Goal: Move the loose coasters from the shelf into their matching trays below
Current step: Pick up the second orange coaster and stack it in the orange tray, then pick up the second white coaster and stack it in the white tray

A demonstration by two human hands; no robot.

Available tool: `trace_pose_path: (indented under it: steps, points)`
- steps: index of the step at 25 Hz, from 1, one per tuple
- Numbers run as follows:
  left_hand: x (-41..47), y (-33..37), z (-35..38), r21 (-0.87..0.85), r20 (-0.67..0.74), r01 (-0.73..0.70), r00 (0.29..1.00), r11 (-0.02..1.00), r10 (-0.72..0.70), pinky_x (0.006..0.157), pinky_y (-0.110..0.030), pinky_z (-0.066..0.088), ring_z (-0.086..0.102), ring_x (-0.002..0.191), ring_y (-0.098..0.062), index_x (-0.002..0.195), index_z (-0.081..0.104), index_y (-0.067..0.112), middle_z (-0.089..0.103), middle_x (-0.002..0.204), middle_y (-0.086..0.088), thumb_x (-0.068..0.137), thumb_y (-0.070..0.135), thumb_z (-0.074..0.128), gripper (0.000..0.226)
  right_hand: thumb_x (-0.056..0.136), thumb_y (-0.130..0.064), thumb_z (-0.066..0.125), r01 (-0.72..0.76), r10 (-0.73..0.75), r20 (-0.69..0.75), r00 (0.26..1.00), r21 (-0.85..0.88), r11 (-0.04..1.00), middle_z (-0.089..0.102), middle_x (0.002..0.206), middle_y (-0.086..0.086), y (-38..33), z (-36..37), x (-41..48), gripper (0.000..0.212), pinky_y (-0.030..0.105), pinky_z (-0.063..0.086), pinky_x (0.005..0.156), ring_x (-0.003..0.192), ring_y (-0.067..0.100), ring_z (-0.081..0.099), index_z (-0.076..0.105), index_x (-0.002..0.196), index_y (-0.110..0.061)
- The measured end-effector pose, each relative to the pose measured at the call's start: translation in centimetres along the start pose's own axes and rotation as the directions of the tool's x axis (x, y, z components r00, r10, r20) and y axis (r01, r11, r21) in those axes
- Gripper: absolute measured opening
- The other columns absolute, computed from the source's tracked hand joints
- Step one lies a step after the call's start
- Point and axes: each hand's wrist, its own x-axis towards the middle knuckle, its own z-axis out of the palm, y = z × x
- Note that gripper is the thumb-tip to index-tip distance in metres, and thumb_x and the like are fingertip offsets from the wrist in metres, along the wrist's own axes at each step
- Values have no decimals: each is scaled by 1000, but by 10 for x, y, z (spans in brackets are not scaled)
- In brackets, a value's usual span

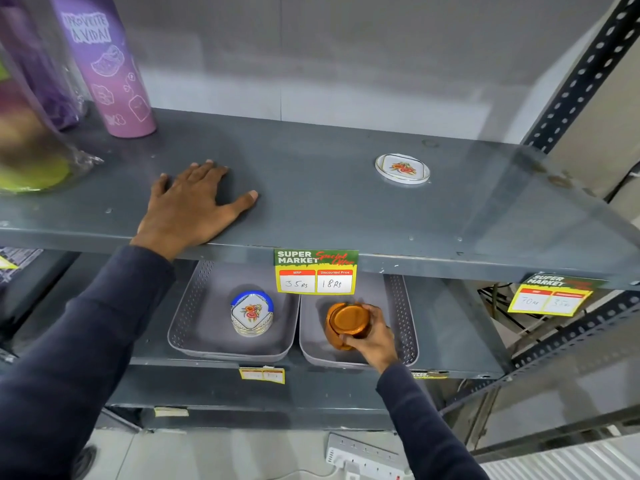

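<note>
One white floral coaster (402, 169) lies loose on the grey upper shelf (311, 188), toward the right. On the shelf below stand two grey trays. The left tray (207, 327) holds a stack of white floral coasters (252, 315) with a blue one showing behind the top. Inside the right tray (401, 327), my right hand (372, 336) grips an orange coaster (346, 323) that sits on or just above an orange stack. My left hand (192, 206) rests flat on the upper shelf, fingers spread, holding nothing.
A purple bottle (110, 71) and wrapped items (31, 133) stand at the upper shelf's left end. Price tags (316, 271) hang from the shelf edge. A perforated steel upright (585, 71) rises at the right. A power strip (367, 459) lies on the floor.
</note>
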Motion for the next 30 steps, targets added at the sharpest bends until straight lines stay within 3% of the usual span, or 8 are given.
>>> trace_pose_path:
  steps: [6, 9, 13, 16, 21, 24, 27, 30]
  points:
    - [0, 0, 0, -1, -4, -4, 1000, 1000, 4, 120, -52, 13, 23, 150, -20, 148, 37, 27, 29, 162, 1, 82, 83, 30, 87, 40, -52, 92, 21, -21, 11, 1000, -14, 1000, 56, 147, -2, 17, 6, 12, 91, 49, 44, 117, 135, 26, 53, 60, 125, -45]
    - [0, 0, -1, -3, -4, -4, 1000, 1000, 4, 120, -52, 13, 24, 150, -20, 148, 37, 27, 30, 162, 1, 82, 83, 30, 87, 62, -35, 98, -3, 12, 59, 998, -148, 989, 42, 160, 5, 4, 0, 6, 87, 47, 33, 124, 148, 28, 39, 59, 140, -31]
    - [-1, 0, -1, -3, 0, -9, 1000, 1000, 9, 120, -53, 13, 24, 150, -20, 148, 37, 26, 30, 162, 1, 82, 83, 29, 88, 77, -50, 87, -5, 38, 91, 995, -344, 939, 26, 168, 7, -10, -7, -2, 81, 52, 26, 125, 154, 29, 27, 51, 148, -37]
    - [-1, 0, -1, -1, 3, -6, 1000, 1000, 6, 120, -53, 13, 23, 150, -20, 148, 37, 27, 28, 162, 1, 82, 83, 29, 87, 82, -55, 77, 228, -266, -87, 960, -308, 924, 53, 151, 1, -42, -18, -28, 59, 54, 43, 115, 139, 30, 49, 67, 134, -28]
    - [1, 0, 2, 15, 4, 9, 1000, 1000, -9, 120, -52, 12, 20, 151, -17, 150, 34, 27, 26, 163, 3, 82, 82, 28, 87, 96, -24, 72, 856, -843, -442, 307, -259, 447, 74, 76, 5, -146, -71, -109, 25, 35, 55, 58, 65, 20, 65, 78, 77, -8]
    - [3, 1, 1, 19, 15, 4, 1000, 1000, -5, 120, -51, 10, 18, 151, -17, 151, 33, 27, 24, 164, 3, 83, 82, 27, 88, 98, -23, 69, 858, -818, -556, 149, -338, 387, 69, 74, 6, -217, -114, -122, 33, 22, 51, 62, 60, 20, 59, 77, 78, 1]
    - [1, 0, 1, 20, 18, 0, 1000, 1000, -1, 121, -51, 10, 18, 151, -17, 151, 32, 27, 23, 164, 3, 82, 83, 24, 89, 89, -10, 79, 819, -740, -635, 222, -290, 495, 66, 86, 10, -266, -146, -93, 17, 26, 51, 67, 66, 24, 61, 73, 99, 2]
    - [0, 0, 1, 22, 35, 6, 999, 1000, -7, 121, -50, 9, 16, 152, -16, 152, 30, 27, 21, 165, 4, 78, 86, 19, 95, 80, -13, 88, 731, -664, -597, 450, -180, 658, 59, 119, 9, -288, -164, -41, 61, 31, 55, 81, 93, 22, 62, 58, 133, -7]
